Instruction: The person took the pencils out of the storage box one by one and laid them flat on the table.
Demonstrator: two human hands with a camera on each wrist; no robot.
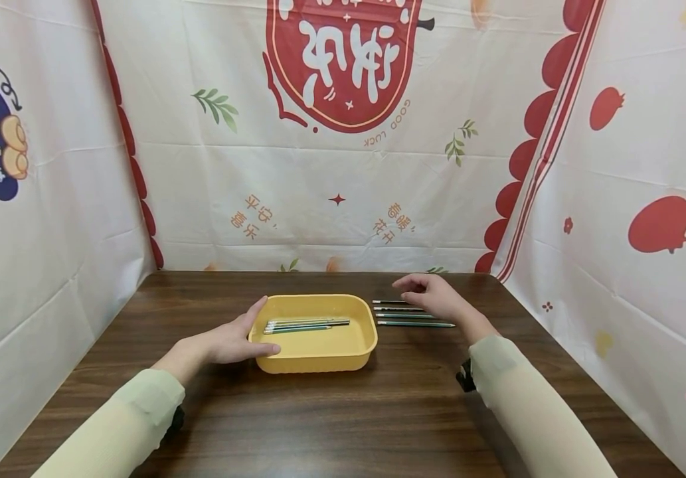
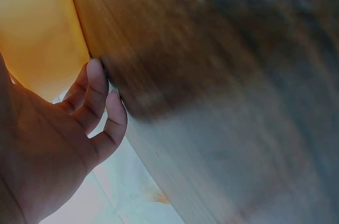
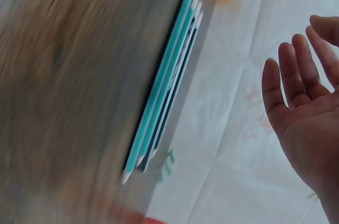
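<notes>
A yellow plastic basin point(image 1: 319, 364) stands on the table with several pencils point(image 1: 297, 328) lying side by side in it. My left hand point(image 1: 232, 340) holds the basin at its left end, thumb over the front rim and fingers along the outer side. In the left wrist view, the fingers point(image 2: 95, 91) bend against the basin wall point(image 2: 42, 28). Right of the basin, several more pencils point(image 1: 414, 324), green and dark, lie in a row on the table. Above their far ends hovers my right hand point(image 1: 435, 297), fingers loosely bent and nothing in them. The right wrist view shows these pencils point(image 3: 159, 86) apart from the hand.
The dark wood table point(image 1: 331, 425) ends at a white printed cloth point(image 1: 337, 172) hanging behind it. Similar cloth hangs on the left point(image 1: 50, 232) and right point(image 1: 635, 318) sides.
</notes>
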